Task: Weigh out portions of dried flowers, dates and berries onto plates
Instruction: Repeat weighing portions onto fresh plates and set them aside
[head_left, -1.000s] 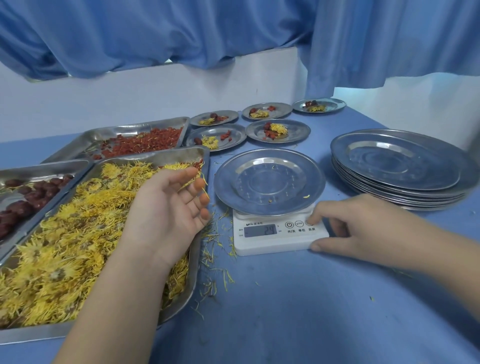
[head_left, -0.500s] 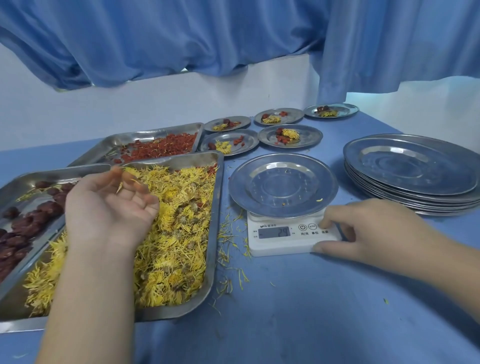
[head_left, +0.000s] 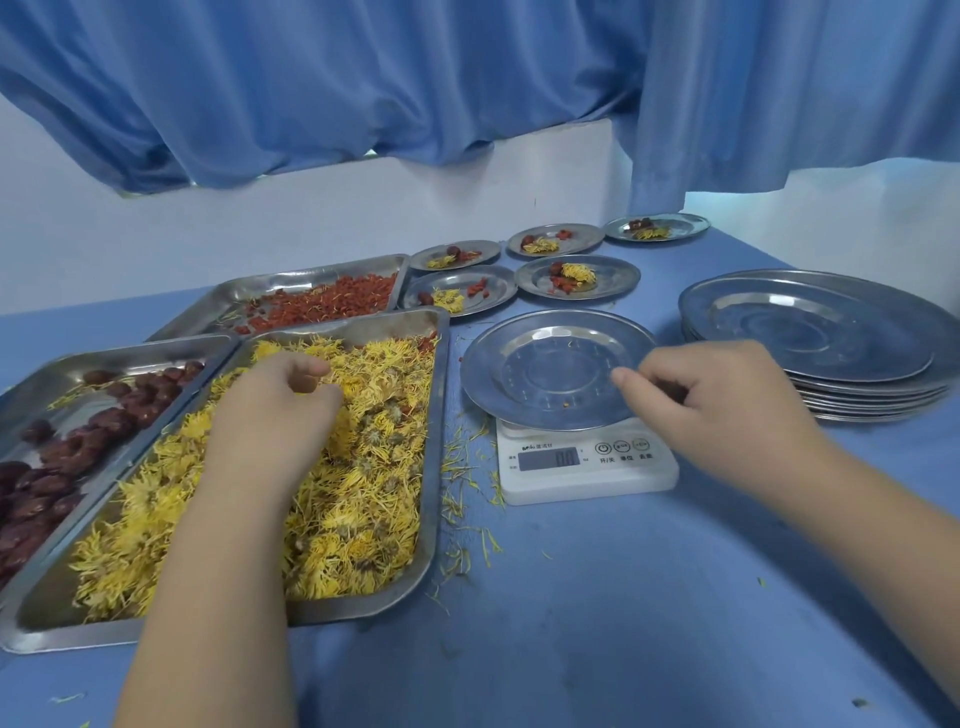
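Our left hand (head_left: 280, 400) curls into yellow dried flowers (head_left: 363, 519) in the steel tray (head_left: 439, 415), gathering a portion. Right hand (head_left: 722, 410) is loosely curled and empty at the round steel plate (head_left: 519, 364) on the zeroed white scale (head_left: 587, 483).

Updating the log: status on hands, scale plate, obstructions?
Left hand gripping dried flowers in tray. Right hand loosely curled by plate rim. Scale reads zero, plate nearly bare. No obstruction.

Plate (head_left: 519, 338) on scale (head_left: 550, 488); flower tray (head_left: 434, 441) left.
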